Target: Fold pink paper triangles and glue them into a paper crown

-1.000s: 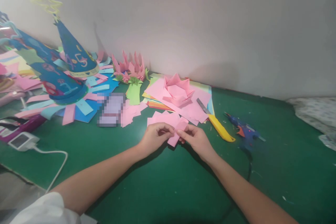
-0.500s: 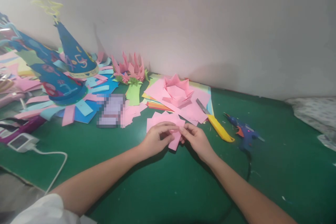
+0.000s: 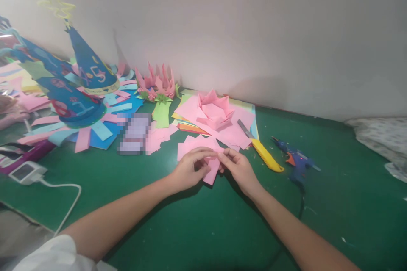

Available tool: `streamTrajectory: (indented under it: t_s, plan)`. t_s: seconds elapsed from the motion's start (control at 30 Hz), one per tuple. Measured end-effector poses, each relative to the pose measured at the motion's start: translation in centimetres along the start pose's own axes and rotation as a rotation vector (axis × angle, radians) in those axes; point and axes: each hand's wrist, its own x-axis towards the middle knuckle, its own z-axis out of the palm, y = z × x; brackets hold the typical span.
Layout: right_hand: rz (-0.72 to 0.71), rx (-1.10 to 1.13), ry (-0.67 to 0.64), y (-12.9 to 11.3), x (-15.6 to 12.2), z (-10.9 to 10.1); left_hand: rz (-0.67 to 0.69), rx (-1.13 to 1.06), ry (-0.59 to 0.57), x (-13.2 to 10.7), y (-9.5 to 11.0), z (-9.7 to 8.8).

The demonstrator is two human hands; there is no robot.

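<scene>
Between my hands is a small folded piece of pink paper (image 3: pixel 211 174), its lower end pointing toward me. My left hand (image 3: pixel 192 168) curls around its left side, thumb against the paper and fingers reaching across the top. On the right edge, my right hand (image 3: pixel 238 168) pinches the upper corner between thumb and forefinger. My fingers partly hide the fold. Just behind my hands lie several loose pink paper pieces (image 3: pixel 187 147). Further back, a pink folded paper ring with points (image 3: pixel 216 112) rests on a stack of coloured paper (image 3: pixel 248 114).
A yellow utility knife (image 3: pixel 267 156) with its blade out and a blue glue gun (image 3: pixel 297 161) lie to the right. Left are a blurred phone-like object (image 3: pixel 135 133), blue paper cone hats (image 3: pixel 90 63), a pink paper crown (image 3: pixel 159 82) and a white cabled device (image 3: pixel 28 172). A wall stands behind.
Almost nothing differs. The lower end of the folded pink paper has dipped slightly toward me, while both hands keep nearly the same place and grip.
</scene>
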Motion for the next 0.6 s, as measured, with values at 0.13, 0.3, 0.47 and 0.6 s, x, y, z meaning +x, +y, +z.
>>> streamTrajectory:
  t_s: [0.13, 0.3, 0.47, 0.6]
  plan:
    - [0.000, 0.004, 0.013, -0.14, 0.02, -0.07, 0.011, -0.019, -0.039, -0.01, 0.20, 0.07]
    - [-0.001, -0.005, 0.007, 0.01, 0.05, -0.18, 0.006, -0.033, -0.046, 0.00, 0.10, 0.10]
    - [-0.004, -0.007, 0.011, 0.28, 0.10, -0.17, -0.003, -0.029, -0.047, -0.03, -0.08, 0.08]
    - [-0.008, -0.014, 0.024, 0.18, 0.07, -0.08, -0.016, -0.020, -0.050, 0.01, -0.07, 0.07]
